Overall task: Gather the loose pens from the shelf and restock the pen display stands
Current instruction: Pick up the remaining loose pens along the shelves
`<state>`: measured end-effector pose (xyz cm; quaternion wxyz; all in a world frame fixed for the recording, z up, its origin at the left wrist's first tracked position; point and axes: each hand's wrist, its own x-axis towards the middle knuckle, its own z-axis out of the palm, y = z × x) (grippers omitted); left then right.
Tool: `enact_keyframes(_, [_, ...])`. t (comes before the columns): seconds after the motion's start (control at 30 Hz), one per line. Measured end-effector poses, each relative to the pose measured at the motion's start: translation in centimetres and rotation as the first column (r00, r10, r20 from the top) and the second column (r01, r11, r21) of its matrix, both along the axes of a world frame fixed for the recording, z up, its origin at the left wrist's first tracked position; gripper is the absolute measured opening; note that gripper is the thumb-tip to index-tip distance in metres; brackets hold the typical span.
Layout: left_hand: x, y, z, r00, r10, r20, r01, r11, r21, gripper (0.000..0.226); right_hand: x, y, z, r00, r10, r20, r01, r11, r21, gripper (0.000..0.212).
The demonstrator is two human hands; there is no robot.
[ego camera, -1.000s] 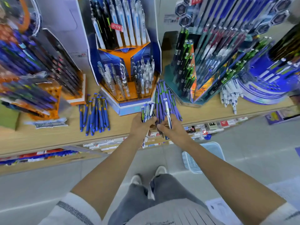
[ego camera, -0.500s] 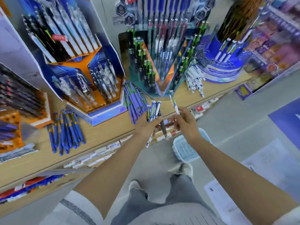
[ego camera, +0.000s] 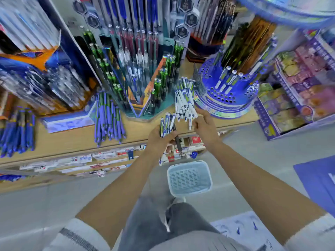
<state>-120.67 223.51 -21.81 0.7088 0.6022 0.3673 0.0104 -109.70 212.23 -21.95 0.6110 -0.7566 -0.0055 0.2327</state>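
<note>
My left hand [ego camera: 159, 140] grips a bundle of pens [ego camera: 167, 124] upright over the shelf's front edge. My right hand [ego camera: 204, 125] reaches into a loose pile of white pens [ego camera: 184, 100] lying on the wooden shelf [ego camera: 72, 142], its fingers curled around one white pen at the pile's near end. Behind the pile stands a round blue display stand [ego camera: 228, 95] with many holes and a few white pens in it. A teal stand [ego camera: 137, 78] with green and dark pens rises to the pile's left. Loose purple pens [ego camera: 108, 118] lie further left.
A blue and orange stand [ego camera: 54, 84] is at the left, with loose blue pens [ego camera: 18, 131] beside it. A light blue basket [ego camera: 189, 178] sits on the floor below the shelf. Boxed goods [ego camera: 299, 91] fill the right.
The view swung right along the shelf. My right hand moved from beside the bundle to the white pen pile. My left hand kept its bundle.
</note>
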Motion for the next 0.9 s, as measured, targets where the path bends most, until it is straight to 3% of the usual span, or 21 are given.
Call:
enact_keyframes(0.17, [2.3, -0.3, 0.1, 0.999, 0.052, -0.006, -0.052, 0.999, 0.004, 0.02, 2.1, -0.2, 0.5, 0.989, 0.146, 0.006, -0.146, 0.988, 0.052, 0.029])
enact_keyframes(0.33, [3.8, 0.5, -0.2, 0.999, 0.042, 0.025, -0.043, 0.998, 0.052, 0.023, 4.1, 0.9, -0.3, 0.997, 0.074, 0.033, -0.075, 0.997, 0.023, 0.023])
enact_keyframes(0.6, [5.0, 1.8, -0.8, 1.0, 0.014, -0.02, -0.014, 1.0, 0.022, 0.03, 6.7, 3.0, -1.6, 0.99, 0.043, 0.132, -0.022, 0.987, -0.162, 0.027])
enact_keyframes(0.9, [5.9, 0.8, -0.5, 0.996, 0.086, -0.019, -0.086, 0.996, 0.03, 0.027, 7.6, 2.2, -2.6, 0.979, 0.167, 0.114, -0.138, 0.965, -0.224, 0.022])
